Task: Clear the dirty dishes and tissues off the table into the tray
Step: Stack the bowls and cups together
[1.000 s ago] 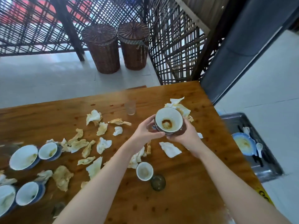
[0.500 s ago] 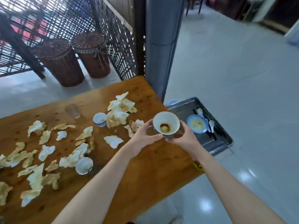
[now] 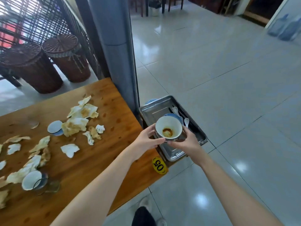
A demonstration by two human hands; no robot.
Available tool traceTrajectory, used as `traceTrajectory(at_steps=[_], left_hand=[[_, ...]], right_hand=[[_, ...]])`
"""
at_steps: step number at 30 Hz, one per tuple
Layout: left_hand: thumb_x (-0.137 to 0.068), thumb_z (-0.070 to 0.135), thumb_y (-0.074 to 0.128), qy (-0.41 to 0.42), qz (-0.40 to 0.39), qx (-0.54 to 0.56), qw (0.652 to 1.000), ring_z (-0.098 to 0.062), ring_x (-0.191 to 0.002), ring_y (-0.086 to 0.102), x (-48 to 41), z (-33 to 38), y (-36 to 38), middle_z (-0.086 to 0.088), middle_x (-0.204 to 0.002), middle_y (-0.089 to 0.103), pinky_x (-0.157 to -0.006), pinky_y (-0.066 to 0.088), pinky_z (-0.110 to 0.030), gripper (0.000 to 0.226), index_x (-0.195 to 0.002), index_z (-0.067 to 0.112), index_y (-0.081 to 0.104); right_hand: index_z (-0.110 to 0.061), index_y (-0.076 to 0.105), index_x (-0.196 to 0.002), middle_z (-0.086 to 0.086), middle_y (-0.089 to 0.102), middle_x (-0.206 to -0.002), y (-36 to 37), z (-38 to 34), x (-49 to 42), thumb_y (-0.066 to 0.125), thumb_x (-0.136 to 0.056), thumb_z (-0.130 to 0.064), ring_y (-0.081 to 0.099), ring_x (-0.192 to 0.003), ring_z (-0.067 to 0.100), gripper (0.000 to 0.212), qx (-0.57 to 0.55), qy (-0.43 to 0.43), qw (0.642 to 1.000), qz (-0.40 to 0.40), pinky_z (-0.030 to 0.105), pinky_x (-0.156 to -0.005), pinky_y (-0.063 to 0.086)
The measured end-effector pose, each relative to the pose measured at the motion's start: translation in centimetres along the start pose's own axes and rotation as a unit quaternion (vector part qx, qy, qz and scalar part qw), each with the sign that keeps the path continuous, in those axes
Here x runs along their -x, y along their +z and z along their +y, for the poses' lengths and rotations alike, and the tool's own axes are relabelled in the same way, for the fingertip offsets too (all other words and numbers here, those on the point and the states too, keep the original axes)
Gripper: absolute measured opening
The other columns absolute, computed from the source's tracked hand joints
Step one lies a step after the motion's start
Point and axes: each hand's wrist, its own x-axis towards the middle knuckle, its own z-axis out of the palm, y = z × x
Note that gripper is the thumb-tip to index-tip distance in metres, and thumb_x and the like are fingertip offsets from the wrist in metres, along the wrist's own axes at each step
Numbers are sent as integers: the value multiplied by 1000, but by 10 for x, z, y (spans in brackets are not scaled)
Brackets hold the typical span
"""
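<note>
A dirty white bowl point(image 3: 168, 128) with brown sauce at its bottom is held in the air over the metal tray point(image 3: 153, 111). My left hand point(image 3: 146, 141) grips its left side and my right hand point(image 3: 187, 142) grips its right side and base. The tray sits low beside the table's right end and holds a blue bowl point(image 3: 172, 115), partly hidden behind the held bowl, and two white spoons point(image 3: 186, 122). Several crumpled, stained tissues point(image 3: 75, 125) lie scattered over the wooden table point(image 3: 114, 152), along with a small blue-rimmed dish point(image 3: 55, 127) and a white cup point(image 3: 31, 179).
A grey pillar point(image 3: 117, 54) stands just behind the tray at the table's corner. Two wicker baskets point(image 3: 48, 62) stand on the floor beyond the table. A yellow "05" sticker point(image 3: 159, 165) marks the table's edge. Tiled floor spreads to the right. My shoe point(image 3: 143, 216) shows below.
Both hands have carried the bowl rightward off the table until it hangs over the tray. My view has swung right with it.
</note>
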Motion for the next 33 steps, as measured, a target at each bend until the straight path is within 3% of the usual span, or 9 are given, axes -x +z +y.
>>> traceTrajectory(at_steps=[6,11,16,20,24,31,33], left_hand=[[-79,20,79,-8,-8,19,1000,-18,-121,55,-49,-6,7,3,-132,54,-81,55,-24,70,-138,35,45],[-76,23,82,-37,-6,50,998,-13,-117,57,-104,-10,6,8,-130,54,-88,53,-28,73,-137,39,45],[-75,22,83,-75,11,81,994,-13,-116,57,-161,-3,6,9,-130,50,-80,52,-21,78,-139,38,40],[-76,21,82,-86,16,104,991,-5,-108,58,-200,2,-3,13,-124,51,-68,52,-14,65,-123,45,45],[-75,21,82,-107,47,133,984,-1,-97,65,-229,-1,-18,10,-124,56,-69,53,-16,68,-129,39,46],[-74,16,82,-152,129,192,961,-13,-110,59,-282,-17,-41,8,-123,57,-79,49,-25,68,-127,38,44],[-76,11,80,-156,154,209,953,-13,-110,57,-299,-24,-46,8,-120,57,-75,48,-23,68,-127,37,43]], right_hand=[[-35,52,-126,-17,64,-112,-26,15,-40,89,-56,-35,58,-109,2,79,1,18,1000,-8,21,-89,49],[-32,49,-130,-13,62,-115,-46,28,-91,90,-59,-30,58,-107,0,82,17,46,999,-17,12,-80,50],[-28,45,-134,-10,60,-119,-68,29,-150,91,-58,-24,56,-110,3,89,19,81,996,-30,11,-80,46],[-24,44,-135,-4,59,-121,-74,27,-195,91,-59,-16,59,-107,4,89,34,84,995,-48,14,-80,50],[-16,42,-134,0,58,-121,-68,31,-239,88,-62,-6,59,-95,-7,85,47,87,993,-71,6,-70,47],[-23,39,-135,-1,55,-123,-56,52,-315,87,-64,-9,57,-100,-5,87,65,116,979,-156,6,-70,47],[-26,40,-133,-5,55,-122,-52,63,-338,88,-64,-12,57,-100,-6,85,72,125,973,-179,9,-71,48]])
